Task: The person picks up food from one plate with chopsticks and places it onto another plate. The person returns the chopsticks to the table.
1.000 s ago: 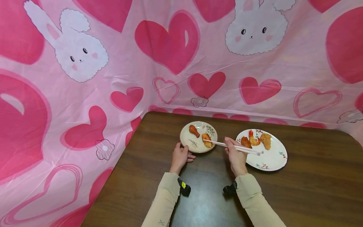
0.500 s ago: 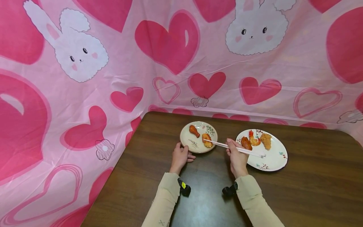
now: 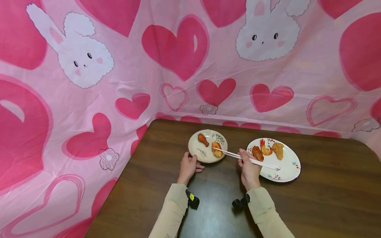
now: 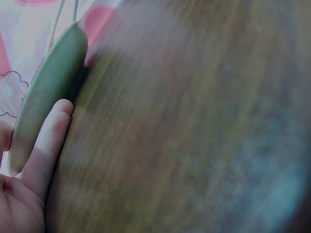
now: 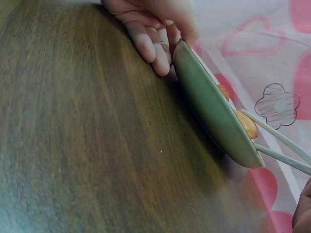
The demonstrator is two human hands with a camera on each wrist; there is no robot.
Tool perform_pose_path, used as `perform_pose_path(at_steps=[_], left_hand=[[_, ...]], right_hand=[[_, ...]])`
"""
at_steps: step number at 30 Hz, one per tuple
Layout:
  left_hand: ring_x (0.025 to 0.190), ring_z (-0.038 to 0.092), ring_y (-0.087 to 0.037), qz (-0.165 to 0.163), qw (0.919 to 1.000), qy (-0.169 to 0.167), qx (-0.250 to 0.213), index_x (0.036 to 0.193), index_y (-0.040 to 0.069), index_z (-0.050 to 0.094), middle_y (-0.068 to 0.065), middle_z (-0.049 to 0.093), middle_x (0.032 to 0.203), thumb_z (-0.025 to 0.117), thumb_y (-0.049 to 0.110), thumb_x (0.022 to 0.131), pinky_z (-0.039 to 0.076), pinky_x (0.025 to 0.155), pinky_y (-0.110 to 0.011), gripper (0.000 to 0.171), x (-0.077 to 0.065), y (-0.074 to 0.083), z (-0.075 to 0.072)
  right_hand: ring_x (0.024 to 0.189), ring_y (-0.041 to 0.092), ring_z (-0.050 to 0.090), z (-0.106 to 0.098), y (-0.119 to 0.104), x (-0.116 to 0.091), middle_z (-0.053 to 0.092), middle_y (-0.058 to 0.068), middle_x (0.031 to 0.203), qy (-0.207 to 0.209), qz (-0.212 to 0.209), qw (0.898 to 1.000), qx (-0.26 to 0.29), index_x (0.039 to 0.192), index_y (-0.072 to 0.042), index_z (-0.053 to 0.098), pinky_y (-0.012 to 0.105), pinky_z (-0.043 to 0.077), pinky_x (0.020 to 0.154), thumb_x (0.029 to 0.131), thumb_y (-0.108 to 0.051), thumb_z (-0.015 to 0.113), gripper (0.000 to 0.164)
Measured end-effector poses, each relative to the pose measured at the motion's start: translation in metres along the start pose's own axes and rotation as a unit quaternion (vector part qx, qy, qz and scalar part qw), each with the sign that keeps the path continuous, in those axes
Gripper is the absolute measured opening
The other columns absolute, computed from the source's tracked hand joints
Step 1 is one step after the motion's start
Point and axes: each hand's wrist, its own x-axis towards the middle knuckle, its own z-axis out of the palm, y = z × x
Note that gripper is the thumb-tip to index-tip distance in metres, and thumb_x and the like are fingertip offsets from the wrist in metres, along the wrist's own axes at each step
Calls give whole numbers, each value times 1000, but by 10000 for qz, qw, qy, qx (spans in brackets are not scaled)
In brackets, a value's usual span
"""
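My left hand (image 3: 188, 169) grips the near left rim of a small round cream plate (image 3: 194, 151), thumb at the edge and fingers below it. A small drumstick (image 3: 203, 140) and a browned, golden oblong piece of food (image 3: 216, 152) lie on this plate. My right hand (image 3: 250, 172) holds a pair of pale chopsticks (image 3: 232, 154), their tips at the golden piece. In the right wrist view the chopsticks (image 5: 285, 159) stand apart around the golden piece (image 5: 247, 124), low over the plate. Whether they squeeze it cannot be told.
Right of my right hand stands an oval white plate (image 3: 290, 172) bearing a glazed brown piece (image 3: 257, 154), a shrimp (image 3: 267, 151) and a fried breaded piece (image 3: 278, 150). The brown wooden table (image 3: 137, 185) meets a pink heart-patterned cloth (image 3: 128, 72) at the back and left.
The right hand has turned slightly and shifted a little right, and the rear ends of the chopsticks have come together. Their tips remain at the golden piece. The left hand and plate keep their places.
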Motion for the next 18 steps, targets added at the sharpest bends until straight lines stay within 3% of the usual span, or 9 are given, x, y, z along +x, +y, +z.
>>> perform_pose_path(at_steps=[7,14,18], left_hand=[[67,73,-21,24,10000,-5,-13,141,3,34,-17,69,86,42,21,100,61,58,-31,45,1,-1,0],[66,73,-21,12,10000,-19,-10,142,2,33,-16,69,85,42,21,100,61,58,-31,46,0,-2,0],[67,73,-21,13,10000,-38,-14,143,2,32,-16,69,86,42,21,100,61,59,-31,47,0,-2,0]], right_hand=[[54,-1,55,0,-2,-1,71,-14,78,-7,49,9999,90,128,1,58,7,50,55,92,-23,64,43],[53,1,55,0,-2,-2,72,-12,77,37,71,9996,275,118,-3,66,8,50,53,92,-20,64,31],[53,1,55,-1,-1,-4,72,-13,77,64,88,9994,327,122,-1,63,8,51,54,92,-20,64,36]])
